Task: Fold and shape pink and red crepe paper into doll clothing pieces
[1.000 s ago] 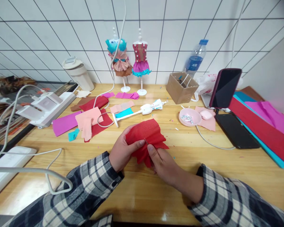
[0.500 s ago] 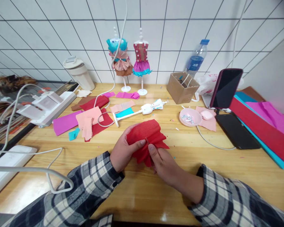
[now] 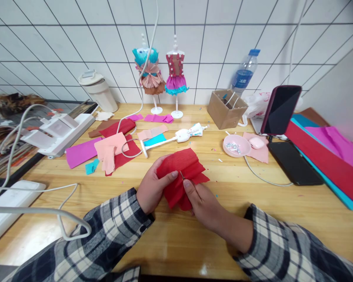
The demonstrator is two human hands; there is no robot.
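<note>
My left hand [image 3: 154,182] pinches a creased sheet of red crepe paper [image 3: 181,159] at its left side, thumb on top and fingers underneath. The sheet is held above the table, with folded, jagged edges on the right and at the bottom. Between the thumb and fingers of my right hand [image 3: 204,201] is a thin, pointed metal piece [image 3: 181,175]. Its tip lies against the paper near my left thumb; the rest is hidden by my hand, so its kind is unclear. Just beyond the paper, a white mini dress form [image 3: 184,135] lies on its side.
Paper scraps [image 3: 84,152] lie left. Two dressed mini mannequins [image 3: 176,80] stand by the tiled wall. On the right are a pink bowl [image 3: 237,150] of beads, a cardboard box [image 3: 223,111], a phone [image 3: 295,162] and coloured paper strips [image 3: 329,156]. Cables [image 3: 59,213] cross the left side.
The lower part of the red paper has shifted and unfolded slightly down and left. My right hand and the metal tip have moved a little left; my left hand stays nearly in place.
</note>
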